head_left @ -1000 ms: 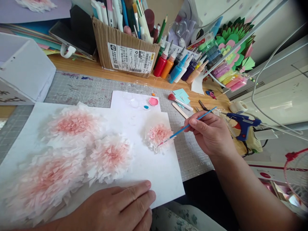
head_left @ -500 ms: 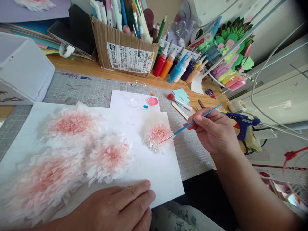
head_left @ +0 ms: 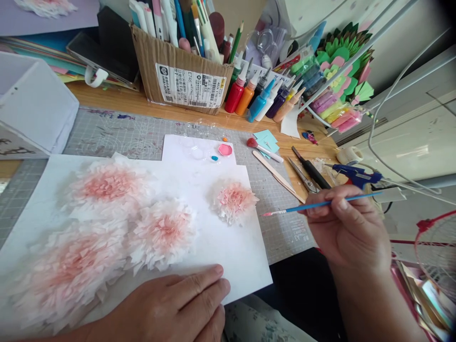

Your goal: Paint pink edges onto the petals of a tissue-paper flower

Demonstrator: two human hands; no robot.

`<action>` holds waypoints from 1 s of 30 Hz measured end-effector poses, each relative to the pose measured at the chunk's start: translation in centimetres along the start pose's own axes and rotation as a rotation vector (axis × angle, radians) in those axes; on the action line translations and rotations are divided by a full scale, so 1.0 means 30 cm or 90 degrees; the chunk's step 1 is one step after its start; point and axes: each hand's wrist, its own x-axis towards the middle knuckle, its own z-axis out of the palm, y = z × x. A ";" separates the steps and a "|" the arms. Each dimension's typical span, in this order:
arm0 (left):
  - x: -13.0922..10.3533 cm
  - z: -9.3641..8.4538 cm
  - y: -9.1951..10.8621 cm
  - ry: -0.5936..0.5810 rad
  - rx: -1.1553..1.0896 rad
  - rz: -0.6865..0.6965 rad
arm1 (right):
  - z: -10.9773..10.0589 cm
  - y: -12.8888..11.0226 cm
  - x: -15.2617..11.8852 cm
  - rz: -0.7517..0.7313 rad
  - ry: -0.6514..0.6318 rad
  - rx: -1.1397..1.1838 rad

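White paper (head_left: 210, 242) bears several ruffled flowers with pink centres. The smallest flower (head_left: 235, 202) sits alone near the paper's right edge. My left hand (head_left: 178, 304) lies flat on the paper's lower edge, fingers stretched out, holding nothing. Between thumb and fingers, my right hand (head_left: 347, 223) holds a thin blue paintbrush (head_left: 309, 206), right of the paper. The brush's pink-tipped bristles point left, over the grey cutting mat (head_left: 285, 237), apart from the small flower. Behind the paper, a clear palette (head_left: 199, 149) holds pink, blue and orange paint.
A cardboard box (head_left: 181, 71) of pens and brushes stands at the back, beside paint bottles (head_left: 259, 102). A makeup-style brush (head_left: 265, 149), wooden sticks (head_left: 276, 175), scissors (head_left: 302, 175) and a blue glue gun (head_left: 356, 175) lie right. A white box (head_left: 35, 104) stands left.
My right hand has moved right and slightly down with the paintbrush, taking its tip off the small flower. The scissors and a black-handled tool are now uncovered. My left hand stays in place.
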 end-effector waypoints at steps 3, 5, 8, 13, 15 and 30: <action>0.001 -0.012 -0.005 0.029 -0.010 0.045 | -0.019 0.009 -0.035 0.022 0.005 0.032; 0.000 -0.023 0.004 0.000 -0.017 0.028 | -0.027 0.013 -0.048 0.022 0.026 0.069; -0.005 -0.038 0.022 -0.044 -0.024 -0.009 | -0.036 0.022 -0.093 -0.005 0.076 0.101; 0.004 -0.049 0.008 -0.034 -0.038 0.017 | -0.034 0.044 -0.234 -0.028 0.095 0.055; 0.019 -0.057 -0.002 -0.062 -0.030 0.043 | -0.031 0.043 -0.266 -0.006 0.050 0.064; 0.014 -0.072 0.009 -0.081 -0.007 0.020 | -0.025 0.023 -0.149 0.083 -0.039 -0.129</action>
